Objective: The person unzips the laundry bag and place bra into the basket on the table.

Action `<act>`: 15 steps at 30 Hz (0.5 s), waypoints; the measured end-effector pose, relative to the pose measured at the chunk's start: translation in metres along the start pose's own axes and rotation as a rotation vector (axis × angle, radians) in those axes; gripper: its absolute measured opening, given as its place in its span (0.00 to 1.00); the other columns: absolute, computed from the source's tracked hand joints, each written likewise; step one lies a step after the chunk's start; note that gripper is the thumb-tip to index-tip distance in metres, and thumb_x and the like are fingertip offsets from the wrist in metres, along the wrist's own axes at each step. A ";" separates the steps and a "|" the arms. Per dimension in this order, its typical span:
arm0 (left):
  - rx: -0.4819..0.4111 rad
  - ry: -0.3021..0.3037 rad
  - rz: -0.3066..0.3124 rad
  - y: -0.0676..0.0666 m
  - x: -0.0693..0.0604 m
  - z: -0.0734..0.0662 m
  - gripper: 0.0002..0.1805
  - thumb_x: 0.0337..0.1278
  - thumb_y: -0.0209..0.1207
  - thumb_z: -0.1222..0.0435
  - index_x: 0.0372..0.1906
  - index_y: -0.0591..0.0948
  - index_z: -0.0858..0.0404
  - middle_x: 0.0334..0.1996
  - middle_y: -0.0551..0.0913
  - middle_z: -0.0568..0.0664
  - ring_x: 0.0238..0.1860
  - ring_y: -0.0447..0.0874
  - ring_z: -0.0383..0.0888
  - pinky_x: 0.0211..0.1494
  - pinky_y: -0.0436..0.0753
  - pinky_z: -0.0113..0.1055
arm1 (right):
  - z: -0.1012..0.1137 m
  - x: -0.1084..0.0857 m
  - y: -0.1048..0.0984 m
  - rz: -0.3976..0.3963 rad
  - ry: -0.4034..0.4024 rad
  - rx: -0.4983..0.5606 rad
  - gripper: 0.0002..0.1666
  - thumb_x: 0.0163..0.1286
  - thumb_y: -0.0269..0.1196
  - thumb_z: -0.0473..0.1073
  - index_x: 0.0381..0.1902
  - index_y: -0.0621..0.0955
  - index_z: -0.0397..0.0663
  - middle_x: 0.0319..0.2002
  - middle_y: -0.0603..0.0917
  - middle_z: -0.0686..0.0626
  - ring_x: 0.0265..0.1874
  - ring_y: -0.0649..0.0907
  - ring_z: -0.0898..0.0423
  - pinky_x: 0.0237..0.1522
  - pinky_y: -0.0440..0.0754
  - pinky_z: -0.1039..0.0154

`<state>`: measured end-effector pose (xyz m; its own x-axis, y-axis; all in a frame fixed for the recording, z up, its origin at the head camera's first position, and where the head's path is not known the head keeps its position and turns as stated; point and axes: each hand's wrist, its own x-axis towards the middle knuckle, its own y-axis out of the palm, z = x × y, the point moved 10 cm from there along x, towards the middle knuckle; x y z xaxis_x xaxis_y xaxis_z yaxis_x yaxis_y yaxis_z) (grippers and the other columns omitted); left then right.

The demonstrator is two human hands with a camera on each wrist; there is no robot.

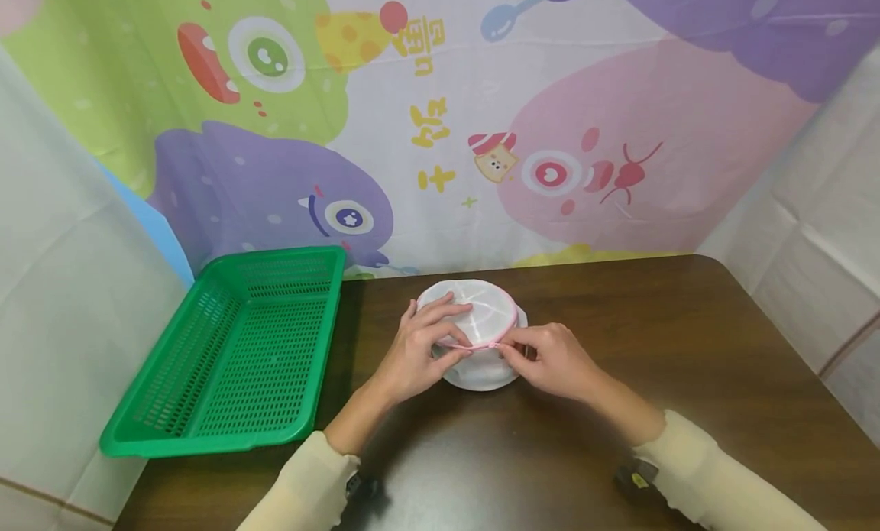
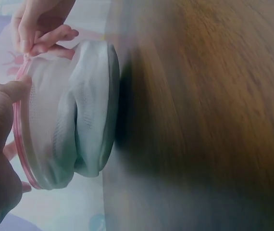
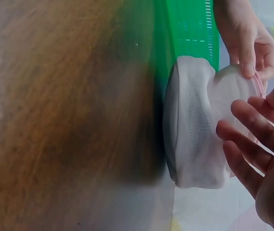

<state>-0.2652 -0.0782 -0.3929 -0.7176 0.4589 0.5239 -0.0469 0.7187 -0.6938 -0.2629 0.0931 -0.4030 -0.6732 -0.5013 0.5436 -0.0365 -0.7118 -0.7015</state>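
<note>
A round white mesh laundry bag (image 1: pixel 481 374) with a pink zipper round its top stands on the brown table. My left hand (image 1: pixel 412 351) lies over the near left of the lid, its thumb and index finger pinching the pink zipper edge, the other fingers spread on the mesh. At the near right of the rim, my right hand (image 1: pixel 560 359) pinches the zipper at what looks like its pull. In the right wrist view, the bag's soft side wall (image 3: pixel 194 125) bulges and folds, and the right hand's other fingers (image 3: pixel 245 149) stand loosely bent beside it. The bag's contents cannot be made out.
To the left, a green plastic basket (image 1: pixel 318 363) with slotted walls rests on the dark wood table (image 1: pixel 619 302). A cartoon-printed cloth (image 1: pixel 440 233) hangs behind the table's back edge. Pale cloth hangs at both sides.
</note>
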 end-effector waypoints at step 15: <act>-0.008 0.015 0.022 0.008 0.002 -0.003 0.07 0.61 0.81 0.66 0.35 0.91 0.57 0.68 0.91 0.56 0.81 0.79 0.65 0.82 0.55 0.89 | 0.001 0.001 -0.014 -0.157 0.038 -0.008 0.08 0.63 0.81 0.32 0.36 0.92 0.48 0.22 0.89 0.55 0.22 0.80 0.69 0.27 0.82 0.69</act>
<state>-0.2647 -0.0696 -0.3962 -0.7077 0.4827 0.5159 -0.0258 0.7121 -0.7016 -0.2622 0.1021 -0.3928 -0.6859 -0.3655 0.6292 -0.1492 -0.7757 -0.6132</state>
